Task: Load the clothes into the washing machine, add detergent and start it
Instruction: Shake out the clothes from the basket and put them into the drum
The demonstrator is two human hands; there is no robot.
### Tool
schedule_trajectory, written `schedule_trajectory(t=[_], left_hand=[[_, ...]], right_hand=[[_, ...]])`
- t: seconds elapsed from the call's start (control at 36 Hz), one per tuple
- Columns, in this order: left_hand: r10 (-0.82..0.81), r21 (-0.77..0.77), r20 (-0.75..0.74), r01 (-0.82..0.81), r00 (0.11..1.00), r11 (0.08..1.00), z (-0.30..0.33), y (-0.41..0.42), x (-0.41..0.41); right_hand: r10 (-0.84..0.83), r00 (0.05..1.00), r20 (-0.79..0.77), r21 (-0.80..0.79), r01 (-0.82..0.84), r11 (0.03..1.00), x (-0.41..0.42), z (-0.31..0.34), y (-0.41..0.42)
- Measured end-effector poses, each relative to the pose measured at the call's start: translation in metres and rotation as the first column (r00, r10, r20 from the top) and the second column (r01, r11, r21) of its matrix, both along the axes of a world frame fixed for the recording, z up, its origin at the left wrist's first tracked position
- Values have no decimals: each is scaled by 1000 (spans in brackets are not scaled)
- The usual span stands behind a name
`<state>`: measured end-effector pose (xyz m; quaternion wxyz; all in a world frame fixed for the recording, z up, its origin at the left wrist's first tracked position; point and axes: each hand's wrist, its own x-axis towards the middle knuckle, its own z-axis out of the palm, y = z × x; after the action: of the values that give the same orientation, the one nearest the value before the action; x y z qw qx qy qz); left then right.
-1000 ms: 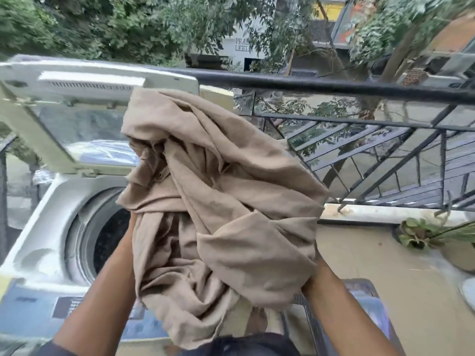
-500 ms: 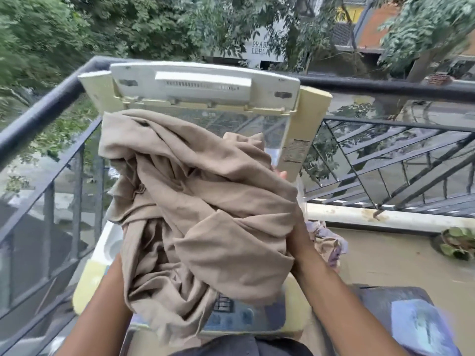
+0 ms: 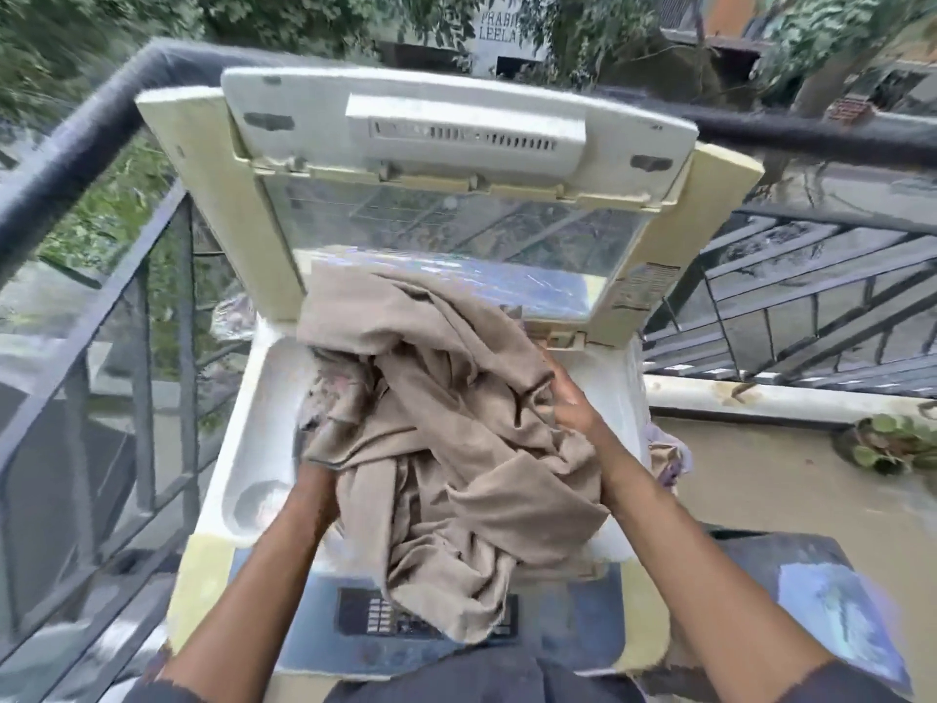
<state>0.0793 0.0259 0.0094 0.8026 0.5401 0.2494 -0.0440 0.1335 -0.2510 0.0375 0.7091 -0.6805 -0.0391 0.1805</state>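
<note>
A bundle of beige cloth [image 3: 456, 423] lies over the drum opening of a white top-loading washing machine [image 3: 253, 438]. The machine's lid [image 3: 456, 159] stands raised behind it. My left hand [image 3: 317, 492] grips the bundle's lower left edge, mostly tucked under the fabric. On the right side of the bundle my right hand [image 3: 568, 398] presses with fingers wrapped into the folds. A loose end of the cloth drapes over the control panel [image 3: 365, 611] at the machine's front. The drum itself is hidden.
A dark metal railing [image 3: 101, 144] runs along the left and behind the machine. More fabric [image 3: 669, 459] hangs at the machine's right side. A potted plant [image 3: 887, 443] sits on the balcony floor at right. A dark container [image 3: 821, 601] stands lower right.
The bundle has gone down from chest height onto the machine's opening, and both hands went down with it. The view has tilted down and centred on the machine.
</note>
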Motion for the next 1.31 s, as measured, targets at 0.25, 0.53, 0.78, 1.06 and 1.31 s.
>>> schedule_trajectory(t=[0.25, 0.53, 0.78, 1.06, 1.31], left_hand=[[-620, 712, 33, 417, 784, 565, -46, 5, 33], [-527, 375, -836, 860, 154, -344, -84, -10, 49], [-574, 457, -775, 863, 266, -216, -88, -12, 33], [-650, 494, -689, 864, 319, -100, -64, -25, 10], [-725, 701, -467, 711, 507, 46, -12, -60, -2]], right_hand=[[-10, 1000, 18, -403, 16, 915, 28, -59, 25], [538, 480, -693, -603, -795, -68, -8, -114, 58], [384, 661, -645, -651, -738, 178, -26, -118, 46], [247, 895, -372, -677, -443, 588, -40, -75, 30], [-2, 997, -76, -614, -45, 788, -62, -34, -3]])
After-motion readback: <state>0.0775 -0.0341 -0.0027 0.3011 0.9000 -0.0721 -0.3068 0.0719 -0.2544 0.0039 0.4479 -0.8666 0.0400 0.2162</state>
